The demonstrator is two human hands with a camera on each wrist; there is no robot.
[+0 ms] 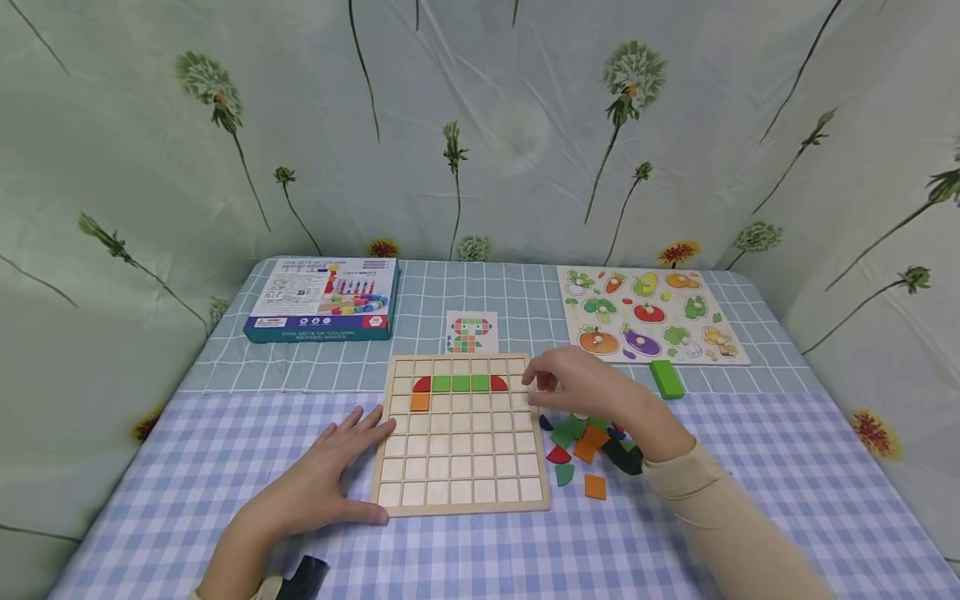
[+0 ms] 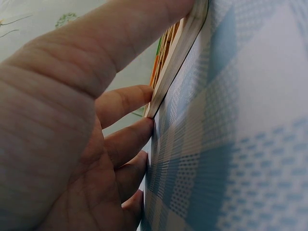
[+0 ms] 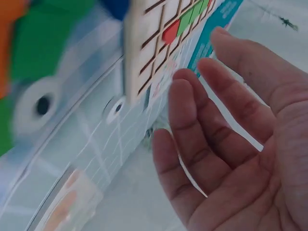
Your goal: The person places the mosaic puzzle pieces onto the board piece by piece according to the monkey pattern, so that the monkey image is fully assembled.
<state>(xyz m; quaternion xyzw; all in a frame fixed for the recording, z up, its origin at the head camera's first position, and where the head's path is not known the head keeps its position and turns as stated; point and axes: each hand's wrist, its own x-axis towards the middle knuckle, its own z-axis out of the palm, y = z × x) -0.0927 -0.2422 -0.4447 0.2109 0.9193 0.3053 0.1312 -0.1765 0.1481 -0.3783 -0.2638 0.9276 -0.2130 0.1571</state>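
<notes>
The board (image 1: 459, 468) lies on the worktop (image 1: 480, 558), centre of the head view. The left hand (image 1: 326, 471) braces its left edge with fingers spread, thumb at the lower-left corner. The right hand (image 1: 581, 383) is at the board's upper right; its fingers are loosely bent, pinching nothing.

Seated tiles: three green tiles (image 1: 461, 383) between two red tiles (image 1: 422, 384), second row from the top; one orange tile (image 1: 420, 402) directly below the left red. Loose tiles (image 1: 588, 444) lie right of the board, some overlapping.

Recommended procedure:
1. Check shape and colour against the card (image 1: 472, 332), top centre.
2. Select a separate tile, such as the orange square (image 1: 595, 487).
3. Pinch opposite edges; align square to the cell.
4. Press flat, avoiding seated tiles. Steady the board without lifting it; tilting could dislodge tiles.
</notes>
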